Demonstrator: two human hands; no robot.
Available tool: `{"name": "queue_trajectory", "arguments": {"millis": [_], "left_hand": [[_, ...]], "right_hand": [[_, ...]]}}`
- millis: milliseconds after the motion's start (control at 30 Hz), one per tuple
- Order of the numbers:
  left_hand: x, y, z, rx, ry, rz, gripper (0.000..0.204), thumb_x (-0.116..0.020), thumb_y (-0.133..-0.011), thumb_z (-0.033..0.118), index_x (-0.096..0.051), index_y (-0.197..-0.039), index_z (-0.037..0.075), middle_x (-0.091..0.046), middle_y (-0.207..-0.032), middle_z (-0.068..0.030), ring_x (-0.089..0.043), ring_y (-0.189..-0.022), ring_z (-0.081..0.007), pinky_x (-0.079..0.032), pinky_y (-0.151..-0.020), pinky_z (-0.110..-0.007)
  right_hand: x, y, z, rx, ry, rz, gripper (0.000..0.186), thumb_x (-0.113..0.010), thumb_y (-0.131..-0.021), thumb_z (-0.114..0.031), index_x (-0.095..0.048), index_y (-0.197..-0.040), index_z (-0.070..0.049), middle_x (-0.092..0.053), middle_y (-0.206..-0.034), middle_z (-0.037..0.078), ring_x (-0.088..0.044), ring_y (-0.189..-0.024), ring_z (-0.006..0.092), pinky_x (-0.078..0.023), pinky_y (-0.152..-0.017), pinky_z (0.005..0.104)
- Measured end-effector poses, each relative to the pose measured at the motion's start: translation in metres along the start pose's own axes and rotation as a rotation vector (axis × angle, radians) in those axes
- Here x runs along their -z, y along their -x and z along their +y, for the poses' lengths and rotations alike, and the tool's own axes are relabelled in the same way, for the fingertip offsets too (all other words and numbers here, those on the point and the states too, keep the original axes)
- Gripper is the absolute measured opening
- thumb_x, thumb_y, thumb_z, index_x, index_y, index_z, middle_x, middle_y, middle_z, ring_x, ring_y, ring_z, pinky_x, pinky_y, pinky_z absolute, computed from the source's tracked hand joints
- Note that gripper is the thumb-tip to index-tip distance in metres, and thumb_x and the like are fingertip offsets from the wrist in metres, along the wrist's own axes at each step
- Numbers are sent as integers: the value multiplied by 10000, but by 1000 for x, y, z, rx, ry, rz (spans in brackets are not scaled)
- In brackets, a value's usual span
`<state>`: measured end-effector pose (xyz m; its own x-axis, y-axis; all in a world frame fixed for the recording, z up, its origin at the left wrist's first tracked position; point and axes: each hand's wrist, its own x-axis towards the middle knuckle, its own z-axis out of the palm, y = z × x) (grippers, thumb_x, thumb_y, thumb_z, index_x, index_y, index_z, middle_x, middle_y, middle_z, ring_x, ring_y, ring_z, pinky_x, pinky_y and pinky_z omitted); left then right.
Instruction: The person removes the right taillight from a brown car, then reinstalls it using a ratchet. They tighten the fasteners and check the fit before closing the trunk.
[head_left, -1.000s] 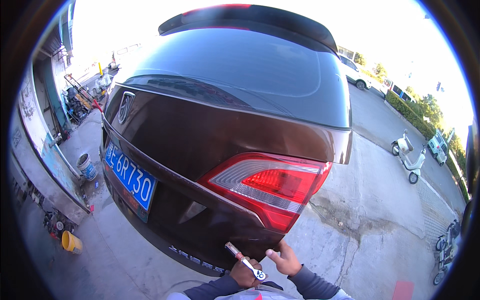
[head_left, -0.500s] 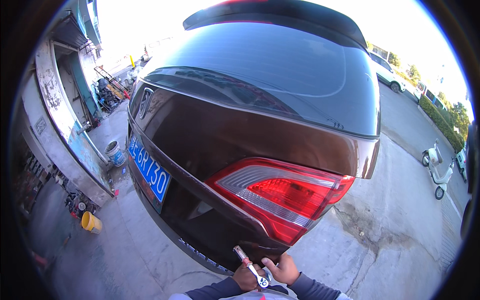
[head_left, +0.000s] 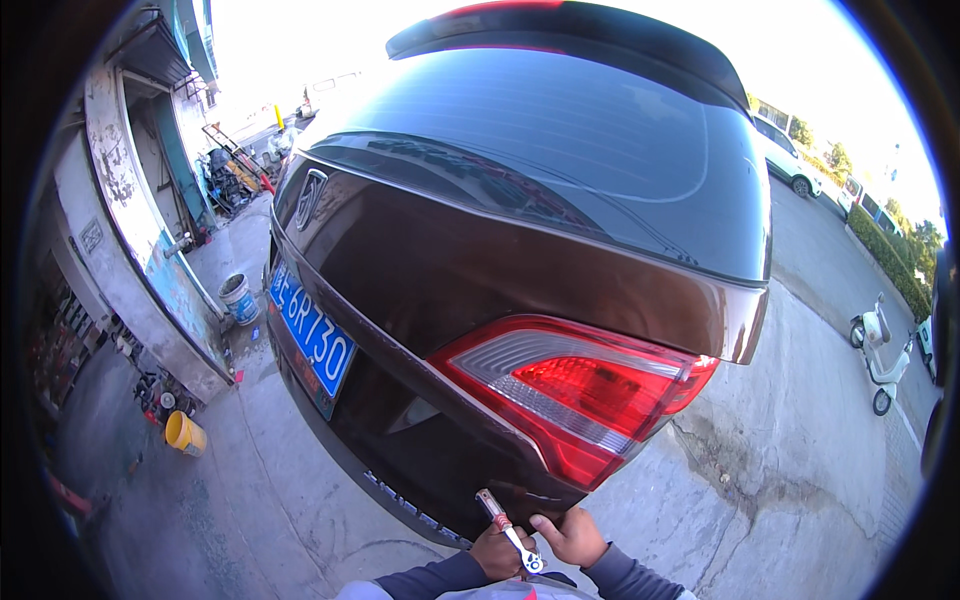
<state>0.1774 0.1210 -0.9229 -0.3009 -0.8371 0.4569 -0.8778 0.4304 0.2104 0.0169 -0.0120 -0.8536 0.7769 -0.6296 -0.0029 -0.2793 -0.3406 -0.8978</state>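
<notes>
A ratchet wrench (head_left: 508, 530), chrome with red on its handle, slants up to the left from its round head. My left hand (head_left: 497, 553) is closed round it at the lower edge of the view. Close by on the right is my right hand (head_left: 577, 540), its thumb pointing left and its other fingers curled and mostly hidden. Whatever those fingers hold cannot be made out. Just beyond both hands stands the rear of a dark brown car (head_left: 480, 250). Its red and clear tail light (head_left: 590, 385) sits right above my right hand.
On the left a building wall (head_left: 150, 240) with peeling paint runs along the concrete ground. A white bucket (head_left: 238, 300) and a yellow bucket (head_left: 185, 433) stand there beside scattered parts. To the right a white scooter (head_left: 880, 350) is parked, with a white car (head_left: 785, 155) farther back.
The view has shifted slightly, so the car and buildings sit a little farther right. Both hands and the ratchet wrench keep nearly the same pose.
</notes>
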Motion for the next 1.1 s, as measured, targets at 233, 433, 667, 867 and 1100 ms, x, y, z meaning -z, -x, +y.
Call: {"name": "queue_trajectory", "arguments": {"millis": [233,433,667,867,1100], "left_hand": [[-5,5,-1,33,42,-61,207,-735,-821,369,-663,-924,204,-580,-889,39,-617,-942,-189,-444,-928,-530],[-11,10,-2,45,70,-81,247,-752,-808,394,-663,-943,208,-578,-891,40,-609,-949,-183,-402,-1005,-545],[-9,9,-3,6,6,-65,227,-690,-914,433,-666,-884,209,-545,-847,37,-558,-917,-172,-307,-1080,-565],[-7,7,-3,46,80,-112,213,-721,-860,381,-670,-933,188,-577,-870,21,-599,-938,-195,-409,-988,-525],[-1,5,-3,62,121,-139,262,-747,-853,381,-678,-983,165,-638,-903,-2,-652,-936,-227,-491,-863,-482]], "right_hand": [[1,-1,3,22,78,-15,426,-701,-1025,-358,-689,-1289,-25,-776,-1015,237,-738,-891,449,-589,-786,478],[2,-2,1,41,96,-25,399,-694,-1025,-332,-720,-1282,-27,-772,-1029,243,-734,-910,451,-585,-798,471],[1,-3,-4,63,57,-10,376,-683,-1030,-320,-736,-1260,-28,-770,-1029,245,-731,-918,453,-581,-815,469],[2,-3,-4,-26,62,-50,365,-679,-1032,-318,-748,-1225,-16,-769,-1015,245,-730,-920,453,-578,-815,464],[2,-3,-5,-4,47,-27,341,-686,-1031,-295,-752,-1222,-21,-773,-1005,235,-738,-921,445,-582,-819,452]]}}
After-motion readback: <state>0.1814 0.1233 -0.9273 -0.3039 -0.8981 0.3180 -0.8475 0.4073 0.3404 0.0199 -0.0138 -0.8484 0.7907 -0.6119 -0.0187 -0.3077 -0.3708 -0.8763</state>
